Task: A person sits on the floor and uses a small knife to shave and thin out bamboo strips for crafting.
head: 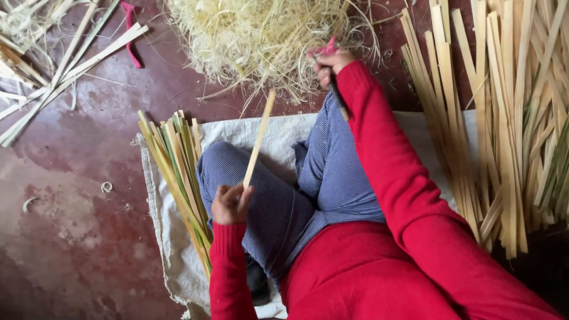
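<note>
1. Work in hand: we judge this to be the shaving of bamboo strips. Our left hand is closed around the lower end of one pale bamboo strip, which rises at a slant from above our left knee toward the shavings.
2. Our right hand is closed on a tool with a pink-wrapped handle; its dark blade runs down along our right sleeve. The blade and the held strip are apart, so no cut is under way at this moment.
3. Done so far, as we judge it: a large heap of fine pale shavings lies just ahead of our knees, which points to much stock already worked. A bundle of green-edged strips rests on the white cloth beside our left leg; we cannot tell whether these are finished.
4. Left to do, as we judge it: a big stack of long strips lies on our right, close to the right arm.
5. Surroundings: further strips lie scattered at the upper left on the reddish floor, with a pink strap-like object near them.
6. Obstructions: the shavings crowd the space around the right hand.
</note>
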